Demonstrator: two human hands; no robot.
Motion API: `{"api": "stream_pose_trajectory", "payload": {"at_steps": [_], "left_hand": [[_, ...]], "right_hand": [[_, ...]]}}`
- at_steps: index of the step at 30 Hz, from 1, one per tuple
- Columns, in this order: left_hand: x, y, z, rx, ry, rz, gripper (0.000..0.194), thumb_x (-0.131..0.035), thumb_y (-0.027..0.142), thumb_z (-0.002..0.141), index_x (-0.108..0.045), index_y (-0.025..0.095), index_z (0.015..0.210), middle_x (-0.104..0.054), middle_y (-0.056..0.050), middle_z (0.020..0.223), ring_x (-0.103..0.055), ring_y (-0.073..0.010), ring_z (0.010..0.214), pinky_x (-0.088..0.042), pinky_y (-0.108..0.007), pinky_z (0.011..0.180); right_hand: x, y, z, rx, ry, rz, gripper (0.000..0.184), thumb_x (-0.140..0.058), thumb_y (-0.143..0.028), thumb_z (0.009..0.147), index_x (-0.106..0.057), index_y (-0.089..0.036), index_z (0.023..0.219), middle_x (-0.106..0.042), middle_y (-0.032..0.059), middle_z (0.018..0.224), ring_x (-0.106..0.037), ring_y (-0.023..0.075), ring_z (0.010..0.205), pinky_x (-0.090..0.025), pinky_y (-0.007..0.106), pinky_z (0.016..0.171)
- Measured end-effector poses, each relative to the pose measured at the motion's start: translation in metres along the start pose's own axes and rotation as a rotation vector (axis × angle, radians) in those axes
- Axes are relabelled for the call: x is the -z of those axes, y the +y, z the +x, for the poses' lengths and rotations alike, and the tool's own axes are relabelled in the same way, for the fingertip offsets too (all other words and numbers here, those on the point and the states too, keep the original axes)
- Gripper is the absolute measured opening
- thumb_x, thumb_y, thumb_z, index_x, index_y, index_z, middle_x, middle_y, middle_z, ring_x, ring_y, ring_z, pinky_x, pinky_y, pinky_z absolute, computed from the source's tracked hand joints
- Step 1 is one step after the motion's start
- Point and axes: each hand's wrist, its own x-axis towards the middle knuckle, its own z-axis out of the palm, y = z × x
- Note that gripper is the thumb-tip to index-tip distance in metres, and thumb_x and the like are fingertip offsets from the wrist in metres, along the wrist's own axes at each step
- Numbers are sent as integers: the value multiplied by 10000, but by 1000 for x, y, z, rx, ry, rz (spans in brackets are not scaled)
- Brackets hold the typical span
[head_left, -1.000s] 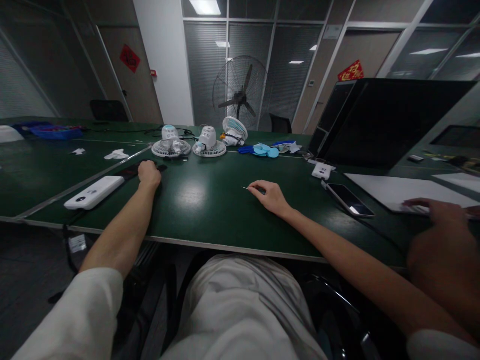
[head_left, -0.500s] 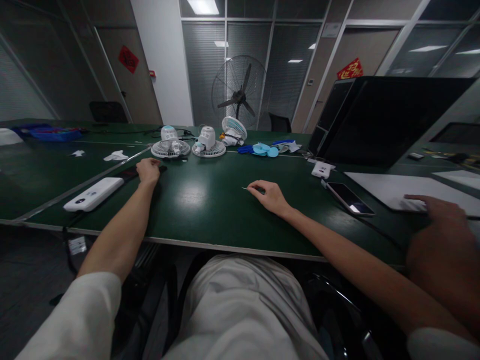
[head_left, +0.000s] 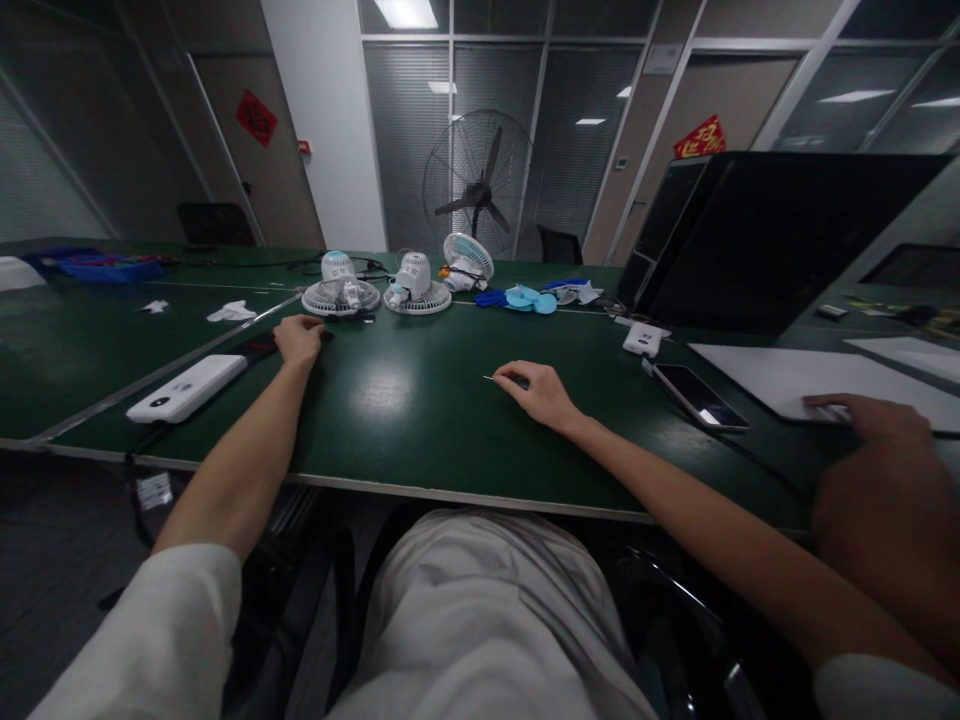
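My right hand point(head_left: 536, 390) rests at the middle of the green table point(head_left: 420, 430), with thumb and forefinger pinched on a thin, pale, pin-like piece point(head_left: 487, 378). The piece points left from the fingertips; its exact kind is too small to tell. My left hand point(head_left: 298, 340) is farther left, over a dark flat item point(head_left: 257, 347) that it partly covers. Its fingers are bent together, and whatever they may hold is hidden. A white power bank point(head_left: 187, 388) lies just in front of that dark item, nearer the table's edge.
Small white fans point(head_left: 341, 290) stand at the back, beside light-blue fan blades point(head_left: 529, 299). To the right are a phone point(head_left: 699, 397), a small white device point(head_left: 642, 340) and a large black monitor point(head_left: 765, 245). Another person's hand point(head_left: 885, 430) touches a white sheet point(head_left: 780, 385).
My left hand has shifted very slightly, with its fingers turned a little more to the right. The right hand keeps its pinch. The other person's hand moved a little on the white sheet.
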Motion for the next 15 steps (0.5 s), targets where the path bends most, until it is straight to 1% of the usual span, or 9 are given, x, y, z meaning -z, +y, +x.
{"api": "stream_pose_trajectory", "payload": {"at_steps": [3, 5, 10, 15], "left_hand": [[-2, 7, -4, 68, -6, -33, 311, -728, 238, 914, -777, 135, 1203, -765, -141, 1188, -683, -282, 1171, -501, -385, 1074], [-5, 11, -7, 90, -32, -24, 306, -749, 239, 887, -792, 152, 1176, -767, -136, 1196, -678, -303, 1186, -509, -406, 1071], [-8, 15, -12, 81, -36, 13, 326, -755, 240, 839, -804, 170, 1153, -769, -131, 1198, -677, -314, 1162, -521, -405, 1039], [-10, 8, -7, 78, -3, -16, 331, -747, 247, 834, -805, 183, 1153, -769, -124, 1218, -677, -327, 1161, -519, -420, 1038]], "right_hand": [[-1, 0, 0, 0, -5, 1, 243, -628, -419, 1046, -777, -239, 1112, -791, 68, 1077, -739, 241, 954, -582, 391, 857], [-1, -1, 0, -4, -3, -3, 237, -634, -417, 1042, -781, -241, 1101, -793, 67, 1066, -740, 243, 950, -581, 390, 859], [0, -3, 0, 2, -1, 1, 224, -643, -402, 1036, -783, -236, 1091, -792, 63, 1062, -741, 239, 940, -576, 380, 848], [-1, 0, 0, 10, -11, 13, 217, -641, -390, 1038, -779, -236, 1105, -791, 64, 1077, -740, 237, 955, -574, 368, 816]]}}
